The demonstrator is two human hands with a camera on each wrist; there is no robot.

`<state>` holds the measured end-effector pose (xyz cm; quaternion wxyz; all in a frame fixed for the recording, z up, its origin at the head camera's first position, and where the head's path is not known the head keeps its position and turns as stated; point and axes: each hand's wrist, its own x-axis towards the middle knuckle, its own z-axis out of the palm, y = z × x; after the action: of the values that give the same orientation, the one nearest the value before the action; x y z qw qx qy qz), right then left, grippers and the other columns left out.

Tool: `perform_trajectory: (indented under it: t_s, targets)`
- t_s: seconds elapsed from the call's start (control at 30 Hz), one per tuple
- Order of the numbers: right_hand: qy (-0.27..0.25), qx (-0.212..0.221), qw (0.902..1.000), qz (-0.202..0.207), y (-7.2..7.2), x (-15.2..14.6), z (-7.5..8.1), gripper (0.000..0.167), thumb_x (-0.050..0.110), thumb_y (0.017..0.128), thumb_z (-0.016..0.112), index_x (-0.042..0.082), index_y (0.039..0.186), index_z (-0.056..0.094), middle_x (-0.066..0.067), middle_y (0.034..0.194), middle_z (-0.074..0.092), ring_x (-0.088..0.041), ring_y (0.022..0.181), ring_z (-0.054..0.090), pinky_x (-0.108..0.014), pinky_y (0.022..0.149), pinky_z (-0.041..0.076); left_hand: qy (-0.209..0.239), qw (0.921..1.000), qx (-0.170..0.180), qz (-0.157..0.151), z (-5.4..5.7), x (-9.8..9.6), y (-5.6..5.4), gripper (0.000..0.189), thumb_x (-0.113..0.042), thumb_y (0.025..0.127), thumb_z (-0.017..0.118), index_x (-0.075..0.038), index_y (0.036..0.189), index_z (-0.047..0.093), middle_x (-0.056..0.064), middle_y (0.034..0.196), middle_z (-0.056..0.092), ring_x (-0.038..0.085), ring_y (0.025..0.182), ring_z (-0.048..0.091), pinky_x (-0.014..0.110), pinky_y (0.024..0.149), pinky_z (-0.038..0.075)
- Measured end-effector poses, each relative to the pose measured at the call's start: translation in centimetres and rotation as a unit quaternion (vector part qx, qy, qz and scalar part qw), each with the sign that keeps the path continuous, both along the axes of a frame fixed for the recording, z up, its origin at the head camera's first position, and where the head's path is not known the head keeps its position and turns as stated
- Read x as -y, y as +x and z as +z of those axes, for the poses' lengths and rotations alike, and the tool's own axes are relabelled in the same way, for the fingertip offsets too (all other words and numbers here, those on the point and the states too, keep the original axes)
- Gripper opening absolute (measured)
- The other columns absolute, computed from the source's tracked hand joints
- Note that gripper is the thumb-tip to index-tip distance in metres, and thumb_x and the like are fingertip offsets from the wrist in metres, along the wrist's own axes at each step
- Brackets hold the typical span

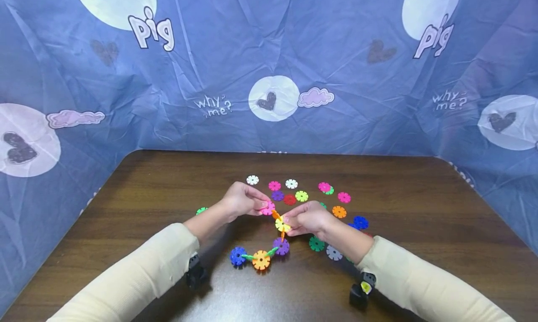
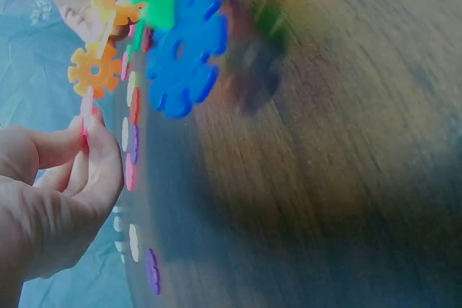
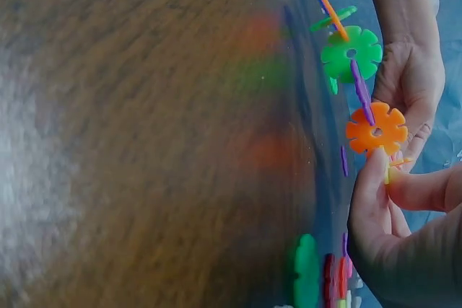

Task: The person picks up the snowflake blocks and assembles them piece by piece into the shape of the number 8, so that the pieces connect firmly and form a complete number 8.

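Left hand [image 1: 245, 201] pinches the pink disc [image 1: 267, 208], right hand [image 1: 310, 218] the yellow disc [image 1: 280, 225], their linked chain [image 1: 277, 246] held above the table [image 1: 168, 182]; uneven tugging or dangling weight could wrench it apart.

It looks booth-like, with printed cloth [image 1: 235, 46] walling a wooden table [image 1: 168, 186]

Smooth plastic discs [image 1: 257, 263], wood-grain tabletop [image 1: 180, 177] with a soft sheen, creased matt cloth backdrop [image 1: 235, 46].
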<state>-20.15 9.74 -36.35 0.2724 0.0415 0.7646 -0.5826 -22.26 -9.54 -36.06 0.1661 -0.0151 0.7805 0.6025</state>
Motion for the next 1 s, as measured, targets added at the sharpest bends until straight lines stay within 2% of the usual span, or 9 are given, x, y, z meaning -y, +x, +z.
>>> perform_trajectory:
  t_s: [0.23,0.37,0.53,0.67,0.8,1.0]
  targets:
    - [0.009,-0.016,0.9995,-0.027,0.1,0.2,0.5,0.024,0.001,0.090,0.063,-0.012,0.110,0.065,-0.017,0.098,0.072,-0.011,0.064,0.065,-0.028,0.067,0.060,0.001,1.0000,0.008,0.002,0.4,-0.1,0.1,0.018,0.008,0.083,0.066,0.012,0.100,0.070,0.021,0.089,0.074,0.007,0.061,0.064,0.030,0.069,0.060]
    - [0.004,-0.015,0.9989,-0.045,-0.1,0.2,0.5,0.025,0.001,0.089,0.063,-0.010,0.111,0.065,-0.020,0.107,0.070,-0.012,0.071,0.067,-0.029,0.070,0.060,0.004,1.0000,-0.003,0.007,0.6,-0.2,0.1,0.019,0.007,0.083,0.067,0.012,0.101,0.069,0.017,0.085,0.075,0.006,0.061,0.064,0.033,0.072,0.060]
    - [-0.034,0.000,0.9978,-0.057,-0.1,0.3,0.6,0.029,0.001,0.091,0.061,-0.010,0.118,0.061,-0.019,0.103,0.070,-0.015,0.077,0.070,-0.032,0.077,0.059,0.023,0.9996,-0.008,0.017,1.3,-0.2,-0.4,0.023,0.005,0.083,0.068,0.011,0.106,0.068,0.006,0.076,0.071,0.006,0.063,0.065,0.039,0.083,0.057]
    - [-0.070,0.018,0.9952,-0.066,0.1,0.6,0.8,0.032,-0.001,0.092,0.058,-0.010,0.122,0.058,-0.016,0.100,0.068,-0.017,0.077,0.070,-0.035,0.081,0.058,0.036,0.9993,0.003,0.004,2.1,-0.1,-0.8,0.025,0.008,0.084,0.065,0.015,0.108,0.065,0.010,0.080,0.072,0.008,0.065,0.067,0.042,0.087,0.055]
    - [-0.089,0.029,0.9942,-0.053,0.6,0.7,0.8,0.033,-0.003,0.092,0.057,-0.012,0.123,0.055,-0.013,0.096,0.066,-0.017,0.076,0.070,-0.035,0.083,0.058,0.033,0.9993,0.020,-0.005,2.2,-0.2,-0.8,0.024,0.008,0.084,0.065,0.015,0.108,0.064,0.016,0.084,0.074,0.010,0.064,0.067,0.042,0.086,0.055]
    - [-0.071,0.030,0.9970,-0.001,0.7,0.0,0.5,0.032,0.002,0.093,0.058,-0.013,0.121,0.055,-0.008,0.091,0.068,-0.016,0.077,0.069,-0.037,0.084,0.058,0.038,0.9980,0.047,-0.015,1.2,-0.1,-0.1,0.023,0.007,0.085,0.065,0.015,0.107,0.065,0.006,0.073,0.071,0.009,0.063,0.067,0.036,0.081,0.058]
